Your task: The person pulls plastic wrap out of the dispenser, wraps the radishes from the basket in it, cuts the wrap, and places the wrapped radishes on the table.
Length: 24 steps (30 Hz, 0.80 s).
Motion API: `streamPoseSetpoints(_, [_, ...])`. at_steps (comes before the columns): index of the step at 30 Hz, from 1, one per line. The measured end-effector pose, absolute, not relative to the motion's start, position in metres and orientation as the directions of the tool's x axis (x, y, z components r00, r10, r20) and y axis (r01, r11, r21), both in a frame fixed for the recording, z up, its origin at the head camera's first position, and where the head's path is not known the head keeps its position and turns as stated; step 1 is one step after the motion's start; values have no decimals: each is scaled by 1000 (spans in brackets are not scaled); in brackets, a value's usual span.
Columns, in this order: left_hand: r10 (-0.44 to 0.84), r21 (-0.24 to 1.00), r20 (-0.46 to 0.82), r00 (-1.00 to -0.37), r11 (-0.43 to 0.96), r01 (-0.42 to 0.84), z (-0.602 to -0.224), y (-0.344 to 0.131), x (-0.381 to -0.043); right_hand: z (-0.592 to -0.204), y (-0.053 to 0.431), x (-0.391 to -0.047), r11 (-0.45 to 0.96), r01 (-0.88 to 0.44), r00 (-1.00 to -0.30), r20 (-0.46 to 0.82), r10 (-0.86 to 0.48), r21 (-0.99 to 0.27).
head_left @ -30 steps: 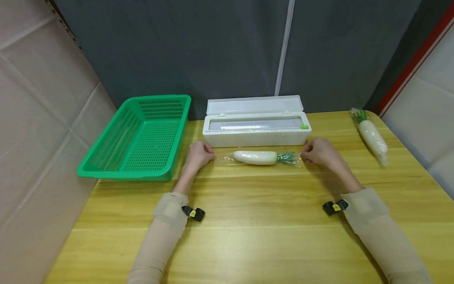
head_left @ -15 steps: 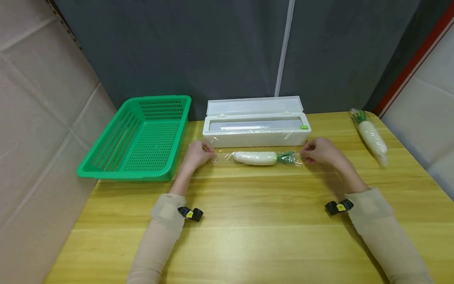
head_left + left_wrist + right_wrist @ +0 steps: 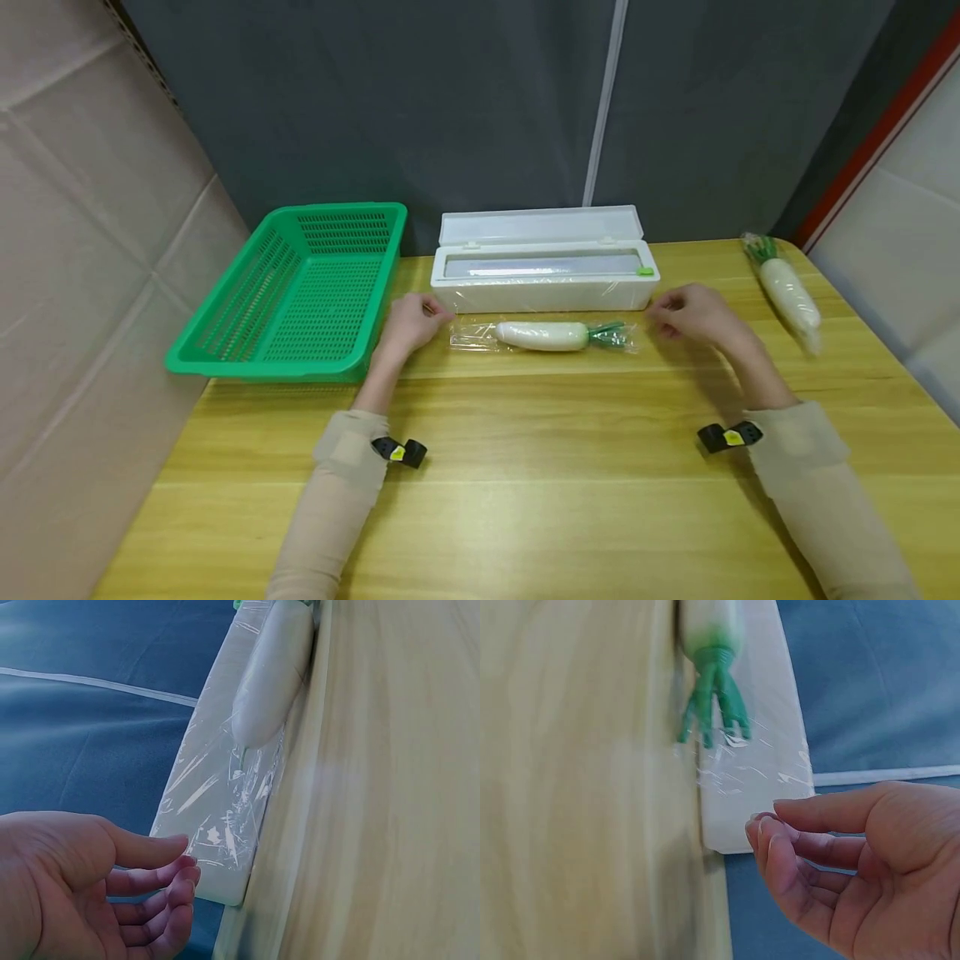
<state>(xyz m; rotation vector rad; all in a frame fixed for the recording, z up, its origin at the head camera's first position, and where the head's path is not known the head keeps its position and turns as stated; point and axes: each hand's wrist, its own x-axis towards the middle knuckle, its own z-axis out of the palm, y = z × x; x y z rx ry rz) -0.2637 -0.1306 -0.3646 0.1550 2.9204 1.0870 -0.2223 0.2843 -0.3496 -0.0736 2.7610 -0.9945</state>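
Note:
A white daikon radish (image 3: pixel 543 335) with green stalks lies across the table, wrapped in clear plastic film (image 3: pixel 474 337) that extends past its root end. Just beyond the film's left end is my left hand (image 3: pixel 412 322), thumb near loosely bent fingertips (image 3: pixel 180 841). My right hand (image 3: pixel 697 313) hovers off the stalk end, its fingers (image 3: pixel 780 862) loosely curled with nothing between them. From the right wrist view, the film's crinkled edge ends short of those fingertips. Behind the daikon stands a white film dispenser box (image 3: pixel 543 296), lid raised.
A green plastic basket (image 3: pixel 258 369) stands at the back left of the wooden table (image 3: pixel 540 467). Another wrapped daikon (image 3: pixel 789 293) lies at the far right. A dark grey curtain (image 3: pixel 375 108) hangs behind, and a pale wall (image 3: pixel 97 250) is on the left.
Both hands have drawn slightly outward from the film's ends. The film at the left, earlier pulled up at my fingers, now lies flatter; the daikon stays in place.

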Motion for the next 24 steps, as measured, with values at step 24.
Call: streamPoseSetpoints(24, [360,722,130,-924,604,337,-352,-82,-269,-337,286,-234,766,-192,-976,199,-85,-613])
